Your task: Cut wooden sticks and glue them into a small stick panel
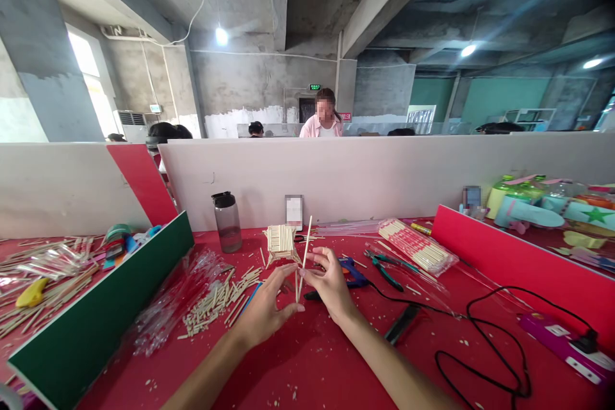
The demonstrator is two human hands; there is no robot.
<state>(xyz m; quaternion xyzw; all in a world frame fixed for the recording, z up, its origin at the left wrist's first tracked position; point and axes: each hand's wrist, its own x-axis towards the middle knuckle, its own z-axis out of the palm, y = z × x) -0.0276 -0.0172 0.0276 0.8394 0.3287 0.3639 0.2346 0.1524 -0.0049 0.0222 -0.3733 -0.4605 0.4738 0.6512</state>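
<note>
Two thin wooden sticks (305, 250) stand nearly upright between my hands, their lower ends close together. My right hand (328, 278) is closed on the longer stick, thumb and fingers pinching it around its middle. My left hand (270, 307) is curved round the shorter stick, which runs between its fingertips and thumb. Just behind my hands stands a small structure of wooden sticks (281, 240) with a slatted top. A blue glue gun (354, 272) lies to the right of my right hand. Cut stick pieces (211, 307) lie in a pile left of my left hand.
A dark-lidded bottle (227, 224) and a phone (294, 210) stand by the back panel. Pliers (388, 272), a bag of sticks (418, 245), a black cable and a purple power strip (567, 346) are on the right. Green (110, 314) and red (523, 262) dividers flank the red table.
</note>
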